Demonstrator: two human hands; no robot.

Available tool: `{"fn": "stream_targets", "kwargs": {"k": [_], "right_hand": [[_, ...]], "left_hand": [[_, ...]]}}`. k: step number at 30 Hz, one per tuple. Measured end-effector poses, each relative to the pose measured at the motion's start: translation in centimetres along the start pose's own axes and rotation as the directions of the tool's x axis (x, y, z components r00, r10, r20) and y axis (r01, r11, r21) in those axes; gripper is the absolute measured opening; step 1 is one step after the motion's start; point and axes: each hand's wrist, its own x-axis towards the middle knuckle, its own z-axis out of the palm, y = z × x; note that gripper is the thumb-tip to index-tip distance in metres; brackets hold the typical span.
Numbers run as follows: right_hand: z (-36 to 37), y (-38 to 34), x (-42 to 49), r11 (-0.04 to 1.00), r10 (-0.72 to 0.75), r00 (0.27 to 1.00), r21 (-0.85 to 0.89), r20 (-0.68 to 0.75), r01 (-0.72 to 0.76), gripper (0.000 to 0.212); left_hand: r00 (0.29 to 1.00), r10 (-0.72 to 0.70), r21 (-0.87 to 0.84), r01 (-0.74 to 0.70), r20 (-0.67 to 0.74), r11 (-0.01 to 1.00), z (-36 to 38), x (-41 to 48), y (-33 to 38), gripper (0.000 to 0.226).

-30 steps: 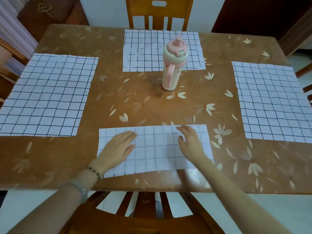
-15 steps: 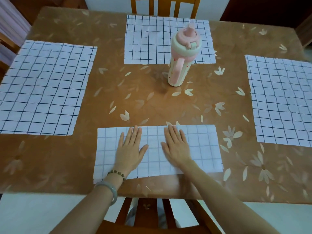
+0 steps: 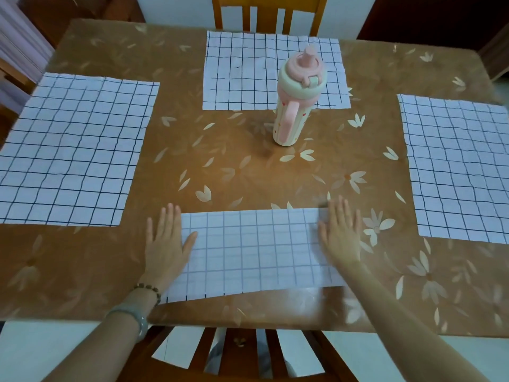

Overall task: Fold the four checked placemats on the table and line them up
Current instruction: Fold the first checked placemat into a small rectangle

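Four checked mats on brown floral table [image 3: 248, 172]: left mat [image 3: 74, 150] flat, far mat [image 3: 248, 75] behind bottle [image 3: 296, 103], near mat [image 3: 256, 252] folded under flat, open-fingered left hand [image 3: 166, 244] and right hand [image 3: 341, 235], right mat [image 3: 460, 164] flat. Chairs near and far.

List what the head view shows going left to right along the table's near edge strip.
Left hand → near placemat, folded once → right hand. Both hands lie flat, palms down, at the mat's two ends.
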Motion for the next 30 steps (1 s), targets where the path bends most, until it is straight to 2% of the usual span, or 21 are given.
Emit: {"fn": "stream_targets", "kwargs": {"k": [3,5,7,12,17,20,26,28,30], "right_hand": [[0.7,-7.4,-0.5,0.974,-0.215,0.977,0.072,-0.008,0.215,0.056],[2.1,-11.5,-1.5,0.93,-0.353,0.935,0.118,0.032,0.348,0.053],[3.2,-13.1,-2.1,0.91,-0.402,0.912,0.14,0.076,0.389,0.053],[3.7,-10.0,-2.0,0.924,-0.381,0.915,0.076,0.131,0.374,0.054],[2.4,-3.4,-1.1,0.984,-0.175,0.971,0.053,0.164,0.169,0.059],[1.2,0.1,-0.8,0.997,-0.068,0.984,0.05,0.167,0.06,0.059],[0.0,2.1,-0.5,0.996,0.091,0.99,0.006,0.103,-0.092,0.055],[-0.7,0.0,-0.3,0.998,0.031,0.996,0.043,0.083,-0.034,0.047],[-0.9,-2.9,-0.6,0.983,-0.137,0.989,0.131,0.05,0.13,0.039]], "left_hand": [[0.989,0.149,-0.018,-0.148,0.025,0.989,0.2,-0.5,4.0,0.071],[0.983,0.174,-0.042,-0.171,0.062,0.984,1.0,-0.8,6.2,0.071],[0.982,0.167,-0.056,-0.163,0.088,0.985,1.6,-0.9,6.9,0.072],[0.986,0.141,-0.034,-0.139,0.088,0.99,2.3,-0.9,5.3,0.069],[0.992,-0.085,-0.107,0.095,0.092,0.99,2.0,-2.0,1.6,0.071],[0.982,-0.154,-0.126,0.167,0.108,0.978,1.6,-3.0,0.2,0.074],[0.933,-0.328,-0.228,0.354,0.147,0.907,-0.7,-2.9,0.4,0.082],[0.9,-0.41,-0.286,0.436,0.149,0.853,-2.0,-2.6,1.1,0.083],[0.861,-0.477,-0.342,0.507,0.175,0.791,-2.9,-2.2,1.4,0.083]]}}
